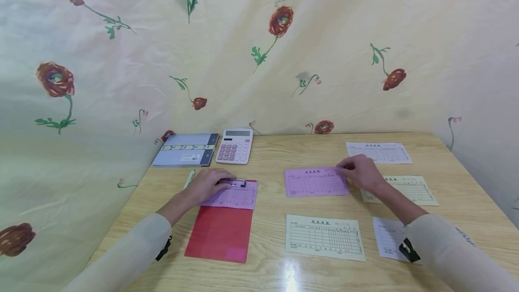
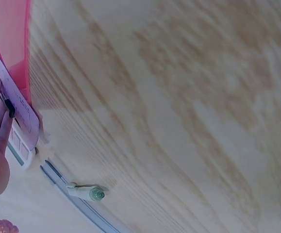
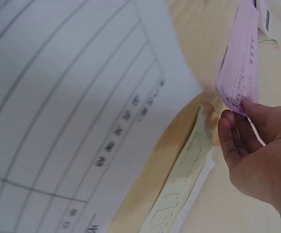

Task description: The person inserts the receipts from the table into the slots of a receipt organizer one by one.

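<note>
My left hand (image 1: 207,185) grips the metal clip (image 1: 238,183) at the top of a red clipboard (image 1: 220,231), thumb on one side and fingers on the other in the left wrist view. A pink printed form (image 1: 239,197) lies under that clip, over the board's upper part. Farther right, my right hand (image 1: 363,175) pinches the right end of a second pink form (image 1: 312,183) between thumb and fingers. In the right wrist view that form's held edge is lifted and bent. A pale green form (image 1: 399,189) lies partly behind the right hand.
Another pale green form (image 1: 324,237) lies front centre. White forms lie at the back right (image 1: 381,152) and under the right forearm (image 1: 389,240). A calculator (image 1: 235,146), a blue notebook (image 1: 186,150) and a pen (image 1: 189,178) are at the left; a flowered cloth hangs behind.
</note>
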`<act>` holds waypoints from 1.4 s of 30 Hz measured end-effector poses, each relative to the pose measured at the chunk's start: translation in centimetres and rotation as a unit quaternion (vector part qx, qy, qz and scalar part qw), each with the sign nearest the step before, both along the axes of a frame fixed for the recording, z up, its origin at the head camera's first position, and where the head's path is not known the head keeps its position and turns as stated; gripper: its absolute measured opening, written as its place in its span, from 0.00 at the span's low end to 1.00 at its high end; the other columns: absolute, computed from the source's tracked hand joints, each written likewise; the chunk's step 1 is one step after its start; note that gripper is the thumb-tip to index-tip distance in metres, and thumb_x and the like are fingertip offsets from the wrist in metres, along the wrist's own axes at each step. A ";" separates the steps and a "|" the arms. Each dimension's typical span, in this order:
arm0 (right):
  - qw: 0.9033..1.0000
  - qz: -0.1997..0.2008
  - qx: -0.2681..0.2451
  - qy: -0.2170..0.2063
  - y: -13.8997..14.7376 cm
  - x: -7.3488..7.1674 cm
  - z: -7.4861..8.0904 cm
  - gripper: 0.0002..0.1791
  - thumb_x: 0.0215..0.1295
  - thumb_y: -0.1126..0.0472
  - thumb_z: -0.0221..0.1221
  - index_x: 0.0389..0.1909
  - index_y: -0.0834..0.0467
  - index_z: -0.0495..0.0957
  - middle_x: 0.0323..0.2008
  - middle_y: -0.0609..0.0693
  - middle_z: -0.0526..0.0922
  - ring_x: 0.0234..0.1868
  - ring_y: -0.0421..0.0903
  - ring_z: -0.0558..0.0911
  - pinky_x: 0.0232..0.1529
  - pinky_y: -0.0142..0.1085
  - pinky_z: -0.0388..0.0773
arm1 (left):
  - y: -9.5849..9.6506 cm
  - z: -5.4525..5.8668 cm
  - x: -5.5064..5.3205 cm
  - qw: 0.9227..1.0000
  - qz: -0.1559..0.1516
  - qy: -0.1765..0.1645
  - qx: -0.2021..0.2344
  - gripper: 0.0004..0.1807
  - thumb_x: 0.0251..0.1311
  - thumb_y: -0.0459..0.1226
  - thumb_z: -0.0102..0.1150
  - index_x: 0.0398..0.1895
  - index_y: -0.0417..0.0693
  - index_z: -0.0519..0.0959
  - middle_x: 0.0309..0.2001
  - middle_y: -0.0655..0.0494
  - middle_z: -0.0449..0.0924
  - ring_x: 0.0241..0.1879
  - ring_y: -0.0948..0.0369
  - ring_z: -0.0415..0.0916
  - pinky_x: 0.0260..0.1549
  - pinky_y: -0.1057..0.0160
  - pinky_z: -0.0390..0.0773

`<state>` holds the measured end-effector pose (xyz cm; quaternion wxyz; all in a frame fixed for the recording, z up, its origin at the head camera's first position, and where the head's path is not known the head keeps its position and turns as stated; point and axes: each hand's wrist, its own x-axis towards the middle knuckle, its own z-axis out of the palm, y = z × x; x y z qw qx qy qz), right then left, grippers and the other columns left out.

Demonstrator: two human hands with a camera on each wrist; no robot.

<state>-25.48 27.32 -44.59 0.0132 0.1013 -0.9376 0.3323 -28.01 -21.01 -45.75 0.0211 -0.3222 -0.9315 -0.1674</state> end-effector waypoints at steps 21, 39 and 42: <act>0.990 0.073 -0.104 0.053 -4.2 -0.1 2.7 0.08 0.74 0.71 0.64 0.48 0.70 0.88 0.42 0.63 0.91 0.36 0.50 0.90 0.39 0.44 0.87 | -0.3 -0.4 -0.5 1.000 -0.005 0.000 0.009 0.17 0.68 0.37 0.72 0.59 0.54 0.88 0.55 0.59 0.89 0.57 0.60 0.85 0.55 0.57 0.83; 0.975 0.128 -0.178 -0.045 -10.2 0.0 2.7 0.09 0.73 0.71 0.64 0.48 0.70 0.88 0.42 0.62 0.90 0.35 0.50 0.89 0.41 0.47 0.87 | -0.1 0.0 -0.6 1.000 -0.009 -0.013 0.010 0.16 0.69 0.37 0.71 0.59 0.52 0.88 0.55 0.58 0.89 0.57 0.58 0.85 0.56 0.55 0.82; 0.975 0.130 -0.172 -0.060 -11.7 0.3 1.9 0.07 0.72 0.71 0.65 0.46 0.69 0.88 0.40 0.60 0.91 0.34 0.48 0.88 0.39 0.44 0.87 | -0.1 0.1 -0.6 1.000 -0.009 -0.017 0.007 0.16 0.68 0.36 0.72 0.58 0.52 0.88 0.54 0.58 0.89 0.57 0.58 0.85 0.55 0.56 0.83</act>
